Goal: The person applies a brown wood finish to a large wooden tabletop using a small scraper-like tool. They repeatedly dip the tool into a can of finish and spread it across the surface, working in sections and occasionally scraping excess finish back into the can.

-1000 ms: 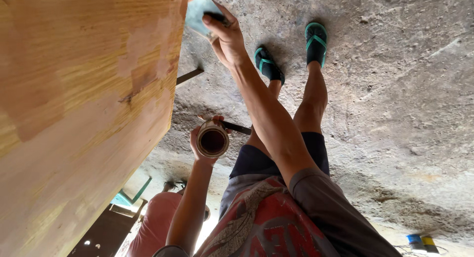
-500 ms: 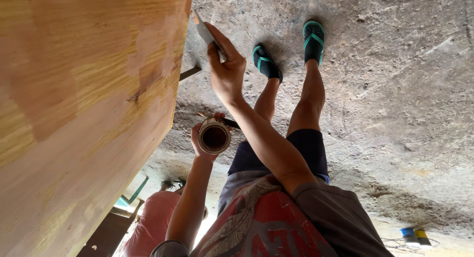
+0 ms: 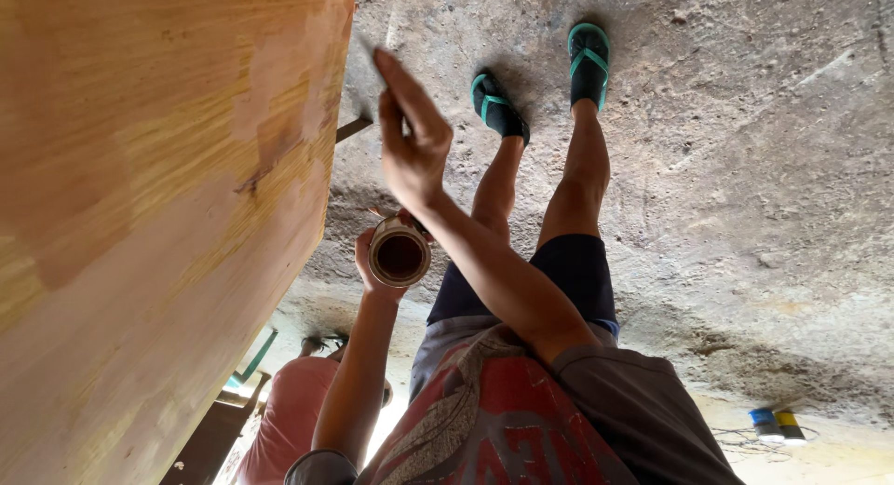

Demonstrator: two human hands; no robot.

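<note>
My right hand (image 3: 412, 148) is raised beside a large vertical wooden panel (image 3: 158, 215) and grips a thin flat scraper blade (image 3: 369, 64), seen edge-on and pointing away from me. My left hand (image 3: 372, 262) is lower and wraps around a small round tin (image 3: 399, 254) whose open mouth faces the camera, showing dark contents. The tin sits just under my right wrist. The panel has pale filled patches and a dark crack near its edge (image 3: 265, 173).
My feet, in black-and-teal sandals (image 3: 589, 61), stand on a rough concrete floor (image 3: 745, 168). Another person in a pink shirt (image 3: 284, 420) is low at the bottom left by a dark frame. Two small containers, blue and yellow, (image 3: 776, 425) lie at the bottom right.
My right hand has drawn back from the panel's far edge toward the tin, and the blade has turned from showing its flat face to edge-on. The tin has barely moved.
</note>
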